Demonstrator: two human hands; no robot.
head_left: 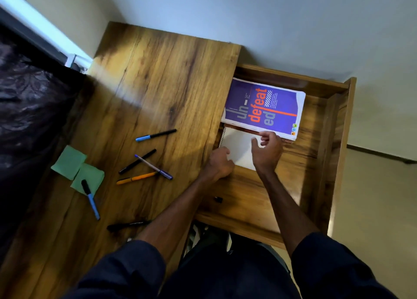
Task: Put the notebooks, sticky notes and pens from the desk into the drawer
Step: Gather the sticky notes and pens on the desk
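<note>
Wooden worktop (158,73) is bearing green sticky notes (68,161), a black-capped blue pen (90,199) lying partly across them, five more pens (136,178) lying scattered alongside.

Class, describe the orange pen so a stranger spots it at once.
On the wooden desk, left of the open drawer, three pens lie bunched. Nearest the person lies the orange pen; the black pen and purple pen beside it are dark.

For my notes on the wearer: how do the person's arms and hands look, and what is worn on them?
The left sleeve and the right sleeve are dark navy and end near the elbows; below them the arms are bare. No glove, watch or ring shows on the left hand or the right hand.
</note>
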